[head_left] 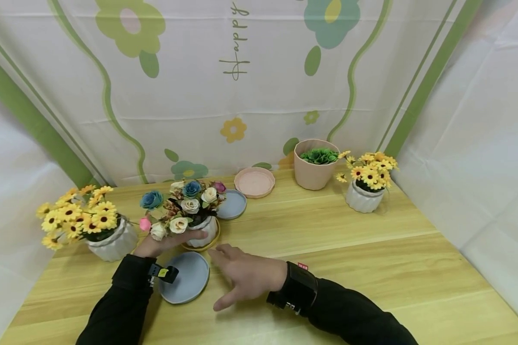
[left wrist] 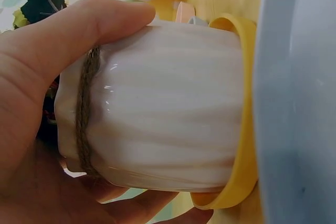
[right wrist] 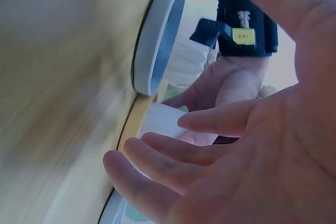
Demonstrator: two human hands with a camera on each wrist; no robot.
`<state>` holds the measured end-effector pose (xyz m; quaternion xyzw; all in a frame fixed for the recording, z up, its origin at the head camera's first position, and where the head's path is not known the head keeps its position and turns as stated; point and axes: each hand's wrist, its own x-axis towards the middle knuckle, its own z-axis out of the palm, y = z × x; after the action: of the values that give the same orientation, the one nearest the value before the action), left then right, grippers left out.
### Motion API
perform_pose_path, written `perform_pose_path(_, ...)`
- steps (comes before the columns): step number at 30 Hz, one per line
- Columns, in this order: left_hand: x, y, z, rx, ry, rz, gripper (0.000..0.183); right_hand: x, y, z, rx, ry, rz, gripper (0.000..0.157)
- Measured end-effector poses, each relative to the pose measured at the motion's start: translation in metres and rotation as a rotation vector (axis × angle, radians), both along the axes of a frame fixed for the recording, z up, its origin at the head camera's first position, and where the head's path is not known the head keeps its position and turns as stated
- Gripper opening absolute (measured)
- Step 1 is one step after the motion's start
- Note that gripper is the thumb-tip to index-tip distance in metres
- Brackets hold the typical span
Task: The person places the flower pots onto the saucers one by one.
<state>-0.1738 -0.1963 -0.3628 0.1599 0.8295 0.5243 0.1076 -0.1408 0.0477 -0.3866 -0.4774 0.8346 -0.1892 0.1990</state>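
Observation:
My left hand (head_left: 166,243) grips a white ribbed flowerpot (left wrist: 163,108) from its left side, with the thumb along the near wall. Twine circles the pot's neck, and artificial roses (head_left: 191,206) in cream, blue and pink fill it. Its base stands within a yellow saucer (left wrist: 248,119); whether it rests fully on the bottom cannot be seen. Just right of that saucer, my right hand (head_left: 248,274) holds nothing, its fingers spread and pointing toward the pot. A blue-grey saucer (head_left: 187,278) lies on the table in front, between my two wrists.
At the left stands a white pot (head_left: 114,243) of yellow daisies; a similar daisy pot (head_left: 364,199) is at the far right. Along the back are a second blue-grey saucer (head_left: 233,206), a pink saucer (head_left: 254,183) and a pink pot (head_left: 311,173) with green leaves. Fabric hangs behind the table.

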Motion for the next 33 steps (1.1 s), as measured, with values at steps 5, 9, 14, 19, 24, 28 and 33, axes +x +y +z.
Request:
perform_pose_path(5,-0.008,-0.012,-0.011,-0.068,-0.010,0.036,0.073,0.007,-0.002,-0.002,0.007,0.073,0.027,0.114)
perform_pose_path(9,-0.013,-0.023,-0.019,-0.088,-0.036,0.066,0.076,0.012,-0.003,-0.001,0.016,0.132,0.055,0.119)
perform_pose_path(14,-0.015,-0.035,-0.024,-0.073,-0.088,0.082,0.077,0.016,-0.004,-0.002,0.059,0.180,0.095,0.122)
perform_pose_path(19,-0.015,-0.044,-0.027,-0.036,-0.101,0.071,0.066,0.020,-0.007,-0.004,0.080,0.221,0.122,0.124)
perform_pose_path(24,-0.018,-0.050,-0.031,-0.029,-0.076,0.122,0.073,0.023,-0.008,-0.007,0.097,0.241,0.120,0.123)
perform_pose_path(28,-0.022,-0.055,-0.035,-0.027,-0.073,0.149,0.070,0.023,-0.010,-0.010,0.080,0.253,0.116,0.122)
perform_pose_path(33,-0.026,-0.059,-0.037,-0.046,-0.057,0.197,0.072,0.021,-0.016,-0.014,0.028,0.284,0.117,0.122)
